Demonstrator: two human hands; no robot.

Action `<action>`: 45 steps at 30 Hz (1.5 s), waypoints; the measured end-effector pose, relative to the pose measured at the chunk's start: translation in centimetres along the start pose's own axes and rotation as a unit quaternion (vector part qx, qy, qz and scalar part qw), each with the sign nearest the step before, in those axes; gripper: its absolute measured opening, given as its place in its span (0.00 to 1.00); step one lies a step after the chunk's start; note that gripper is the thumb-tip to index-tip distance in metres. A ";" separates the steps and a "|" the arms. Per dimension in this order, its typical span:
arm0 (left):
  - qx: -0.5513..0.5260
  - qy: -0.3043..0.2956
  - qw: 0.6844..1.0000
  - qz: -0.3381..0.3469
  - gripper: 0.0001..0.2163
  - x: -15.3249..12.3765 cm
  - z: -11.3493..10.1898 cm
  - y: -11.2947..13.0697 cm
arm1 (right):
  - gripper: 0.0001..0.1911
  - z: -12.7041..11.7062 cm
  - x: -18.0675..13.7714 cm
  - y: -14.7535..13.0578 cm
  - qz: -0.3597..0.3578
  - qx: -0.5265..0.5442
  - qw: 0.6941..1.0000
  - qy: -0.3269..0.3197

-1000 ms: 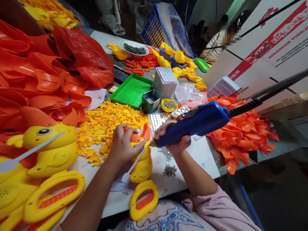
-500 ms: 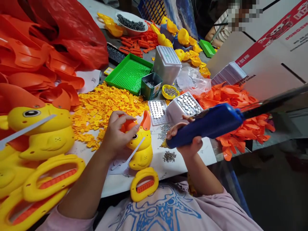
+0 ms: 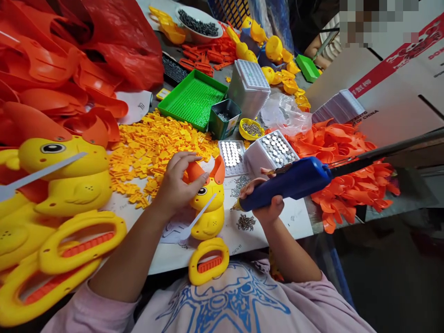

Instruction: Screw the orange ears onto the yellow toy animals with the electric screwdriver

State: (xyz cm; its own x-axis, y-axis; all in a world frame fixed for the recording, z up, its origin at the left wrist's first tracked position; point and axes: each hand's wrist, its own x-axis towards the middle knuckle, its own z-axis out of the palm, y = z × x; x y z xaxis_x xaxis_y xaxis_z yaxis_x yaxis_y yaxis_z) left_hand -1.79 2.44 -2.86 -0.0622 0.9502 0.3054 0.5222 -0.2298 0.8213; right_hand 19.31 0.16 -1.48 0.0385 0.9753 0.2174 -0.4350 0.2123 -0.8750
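One yellow bird toy (image 3: 209, 221) has orange flaps (image 3: 219, 170) above its dark eye (image 3: 202, 190).

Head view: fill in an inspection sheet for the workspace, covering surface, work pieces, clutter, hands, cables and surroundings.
Surface: white sheet, printed marks showing.
Work pieces: yellow toy with orange top; blue driver, tip apart from the toy.
Clutter: small metal parts, yellow-orange clips, orange pieces.
Hands: left hand at the toy's top, grip unclear; right hand grips the driver.
Cables: dark cable leaves the driver's rear.
Surroundings: carton; another person behind.
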 end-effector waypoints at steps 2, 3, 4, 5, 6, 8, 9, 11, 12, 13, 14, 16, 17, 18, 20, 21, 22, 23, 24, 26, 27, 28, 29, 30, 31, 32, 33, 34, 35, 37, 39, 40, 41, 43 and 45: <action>-0.003 -0.009 1.000 0.006 0.15 -0.1 -0.1 0.0 | 0.30 0.0 0.1 -0.4 -0.014 0.003 1.000 0.002; -0.007 -0.014 1.000 0.009 0.15 -0.1 -0.1 0.0 | 0.30 0.0 0.2 -0.7 -0.024 0.006 1.000 0.003; -0.013 -0.018 1.000 0.011 0.15 -0.2 -0.1 -0.1 | 0.29 0.1 0.4 -1.2 -0.035 0.011 0.999 0.004; -0.022 -0.021 0.999 0.013 0.15 -0.2 -0.1 -0.1 | 0.28 0.3 0.7 -1.7 -0.044 0.017 0.999 0.006; -0.033 -0.023 0.999 0.012 0.15 -0.2 0.0 -0.2 | 0.27 0.5 0.9 -2.4 -0.052 0.024 0.998 0.009; -0.058 -0.025 0.998 -0.001 0.15 -0.3 0.0 -0.4 | 0.26 1.3 1.7 -3.8 -0.061 0.034 0.997 0.018; -0.071 -0.024 0.997 -0.010 0.14 -0.4 0.1 -0.5 | 0.27 1.7 2.1 -4.4 -0.066 0.035 0.997 0.024; -0.100 -0.023 0.994 -0.031 0.14 -0.4 0.2 -0.6 | 0.29 2.9 3.0 -5.5 -0.083 0.030 0.996 0.035; -0.112 -0.023 0.993 -0.040 0.14 -0.4 0.2 -0.6 | 0.29 3.5 3.4 -5.9 -0.089 0.030 0.995 0.036; -0.123 -0.024 0.991 -0.046 0.14 -0.4 0.2 -0.6 | 0.29 4.1 3.8 -6.1 -0.088 0.033 0.995 0.035; -0.132 -0.024 0.990 -0.052 0.14 -0.4 0.2 -0.7 | 0.28 4.7 4.1 -6.1 -0.087 0.038 0.995 0.030; -0.141 -0.024 0.988 -0.063 0.13 -0.2 0.2 -0.7 | 0.28 5.8 4.7 -5.8 -0.087 0.052 0.995 0.022; -0.143 -0.023 0.987 -0.068 0.13 -0.2 0.2 -0.7 | 0.28 6.3 4.9 -5.5 -0.087 0.055 0.994 0.023; -0.144 -0.024 0.987 -0.071 0.13 -0.1 0.2 -0.7 | 0.28 6.7 5.0 -5.1 -0.086 0.054 0.994 0.028; -0.146 -0.027 0.986 -0.073 0.13 0.0 0.2 -0.7 | 0.29 7.3 5.3 -4.4 -0.080 0.041 0.995 0.043; -0.148 -0.029 0.986 -0.072 0.13 0.0 0.2 -0.8 | 0.30 7.5 5.3 -4.1 -0.079 0.036 0.995 0.050; -0.151 -0.029 0.986 -0.070 0.14 0.0 0.2 -0.8 | 0.30 7.7 5.4 -3.8 -0.080 0.036 0.995 0.050; -0.153 -0.030 0.985 -0.068 0.14 0.0 0.1 -0.9 | 0.29 7.8 5.5 -3.6 -0.085 0.042 0.994 0.047; -0.154 -0.030 0.985 -0.067 0.14 -0.1 0.1 -0.9 | 0.28 7.9 5.5 -3.4 -0.089 0.054 0.994 0.042; -0.155 -0.031 0.985 -0.066 0.14 -0.1 0.2 -1.0 | 0.27 8.1 5.6 -3.1 -0.088 0.075 0.993 0.035; -0.154 -0.031 0.985 -0.067 0.14 -0.1 0.2 -1.0 | 0.27 8.1 5.7 -3.0 -0.085 0.076 0.993 0.036; -0.153 -0.032 0.985 -0.067 0.14 -0.1 0.3 -1.0 | 0.28 8.1 5.7 -2.9 -0.081 0.072 0.993 0.038; -0.154 -0.031 0.985 -0.067 0.14 -0.1 0.3 -1.1 | 0.29 8.1 5.7 -2.8 -0.079 0.064 0.994 0.041; -0.155 -0.030 0.985 -0.066 0.14 -0.1 0.4 -1.1 | 0.30 8.1 5.7 -2.7 -0.077 0.054 0.995 0.043; -0.156 -0.029 0.985 -0.066 0.13 -0.1 0.4 -1.1 | 0.31 8.1 5.7 -2.6 -0.076 0.041 0.995 0.044; -0.156 -0.029 0.985 -0.065 0.13 -0.1 0.4 -1.1 | 0.32 8.1 5.7 -2.6 -0.075 0.028 0.996 0.045; -0.155 -0.030 0.985 -0.065 0.13 -0.1 0.5 -1.1 | 0.33 8.1 5.7 -2.5 -0.075 0.015 0.996 0.048; -0.153 -0.031 0.986 -0.065 0.13 -0.1 0.4 -1.1 | 0.34 8.1 5.7 -2.5 -0.076 0.004 0.996 0.051; -0.148 -0.032 0.986 -0.066 0.13 -0.1 0.4 -1.0 | 0.35 8.1 5.7 -2.5 -0.078 -0.005 0.995 0.055; -0.139 -0.034 0.987 -0.069 0.13 -0.2 0.4 -0.9 | 0.35 8.0 5.7 -2.6 -0.082 -0.009 0.995 0.057; -0.136 -0.034 0.987 -0.073 0.14 -0.2 0.3 -0.8 | 0.35 8.0 5.7 -2.6 -0.082 -0.006 0.995 0.053; -0.138 -0.033 0.987 -0.073 0.14 -0.2 0.4 -0.9 | 0.35 8.0 5.8 -2.6 -0.081 -0.005 0.995 0.053; -0.142 -0.033 0.987 -0.073 0.14 -0.2 0.4 -0.9 | 0.35 8.0 5.8 -2.6 -0.081 -0.005 0.995 0.055; -0.148 -0.032 0.986 -0.072 0.14 -0.2 0.4 -1.1 | 0.34 7.9 5.8 -2.5 -0.085 0.000 0.995 0.061; -0.147 -0.034 0.986 -0.073 0.14 -0.2 0.4 -1.2 | 0.33 7.9 5.8 -2.4 -0.089 0.012 0.994 0.060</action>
State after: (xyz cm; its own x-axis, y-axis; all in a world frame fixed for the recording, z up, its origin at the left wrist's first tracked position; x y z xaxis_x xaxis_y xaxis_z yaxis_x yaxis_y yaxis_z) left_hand -2.03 2.63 -4.10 -0.0564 0.9873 0.1487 0.2427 -0.1309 0.9612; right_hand 13.49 4.80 5.33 0.2238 0.9231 0.3127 -0.4336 0.3816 -0.8163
